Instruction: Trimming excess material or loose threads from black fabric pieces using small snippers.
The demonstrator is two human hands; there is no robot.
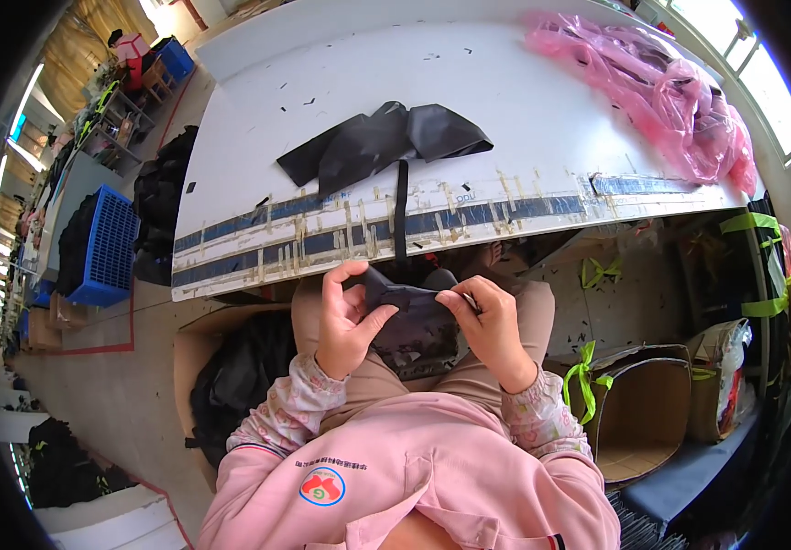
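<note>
Pink shirt [368, 435] foremost; black cloth [405, 295] spans left fingers [378, 321] to right fingers [459, 308].

"What's on the white table [469, 82]?"
"A crumpled pink plastic bag [680, 124], along its right end."
"And left of the table?"
"A blue plastic crate [113, 247], well apart from it."
"Right side?"
"A bright window [767, 73] beyond the table; below its near edge, an open cardboard box [643, 412] with a lime-green ribbon [582, 383]."

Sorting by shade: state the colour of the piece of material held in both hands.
Held piece: black, seen best in the head view.
</note>
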